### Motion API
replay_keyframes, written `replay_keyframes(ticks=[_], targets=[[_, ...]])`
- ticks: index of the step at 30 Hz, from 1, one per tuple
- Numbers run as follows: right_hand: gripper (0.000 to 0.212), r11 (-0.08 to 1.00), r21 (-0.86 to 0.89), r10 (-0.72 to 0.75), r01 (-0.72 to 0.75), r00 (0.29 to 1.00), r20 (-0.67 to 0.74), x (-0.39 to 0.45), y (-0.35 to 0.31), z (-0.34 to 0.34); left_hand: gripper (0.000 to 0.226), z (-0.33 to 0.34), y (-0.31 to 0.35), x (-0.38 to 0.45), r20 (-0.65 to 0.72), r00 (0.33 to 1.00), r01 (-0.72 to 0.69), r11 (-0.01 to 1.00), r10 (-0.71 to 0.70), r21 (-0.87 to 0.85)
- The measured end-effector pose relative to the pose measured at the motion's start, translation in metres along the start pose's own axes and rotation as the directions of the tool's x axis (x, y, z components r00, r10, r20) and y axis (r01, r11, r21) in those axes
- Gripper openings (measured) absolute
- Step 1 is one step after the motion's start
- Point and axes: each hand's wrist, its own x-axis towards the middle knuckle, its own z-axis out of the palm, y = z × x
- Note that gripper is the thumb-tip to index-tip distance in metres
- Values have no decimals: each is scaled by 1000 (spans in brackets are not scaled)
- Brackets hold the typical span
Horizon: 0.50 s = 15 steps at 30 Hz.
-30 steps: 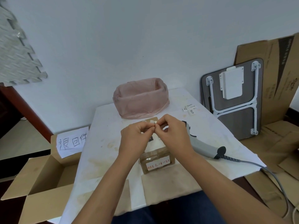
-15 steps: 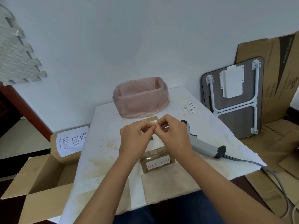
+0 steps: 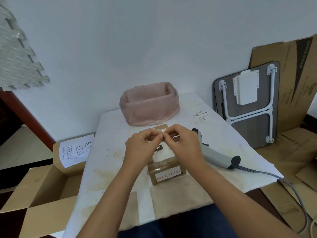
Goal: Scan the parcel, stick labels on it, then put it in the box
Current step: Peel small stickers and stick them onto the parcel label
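Observation:
A small brown cardboard parcel (image 3: 165,170) lies on the white table (image 3: 109,157), with a white label with red writing on its near face. Above it, my left hand (image 3: 142,148) and my right hand (image 3: 184,145) meet fingertip to fingertip, both pinching a small white label (image 3: 163,132). The hands hide much of the parcel's top. A grey barcode scanner (image 3: 216,154) lies on the table just right of my right hand. An open cardboard box (image 3: 42,194) with a handwritten paper sign stands on the floor at the left.
A bin lined with a pink plastic bag (image 3: 149,104) stands at the table's back. Several loose labels (image 3: 201,115) lie at the back right. The scanner's cable (image 3: 291,189) runs off the right edge. A folded table (image 3: 247,103) and flat cardboard lean against the right wall.
Both hands stay together over the parcel, pinching the small label; only slight finger movement shows.

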Motion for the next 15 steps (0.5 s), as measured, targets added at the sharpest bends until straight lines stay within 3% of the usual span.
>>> replay_keyframes(ticks=[9,15], targets=[[9,997,-59,-45,46,999,10,-1,-2,2,10,2,-5,0,-50,995,-77,994,81,71],[7,997,74,6,-4,1000,-23,-1,-3,1,10,2,-2,-2,-43,997,-58,998,57,-22]])
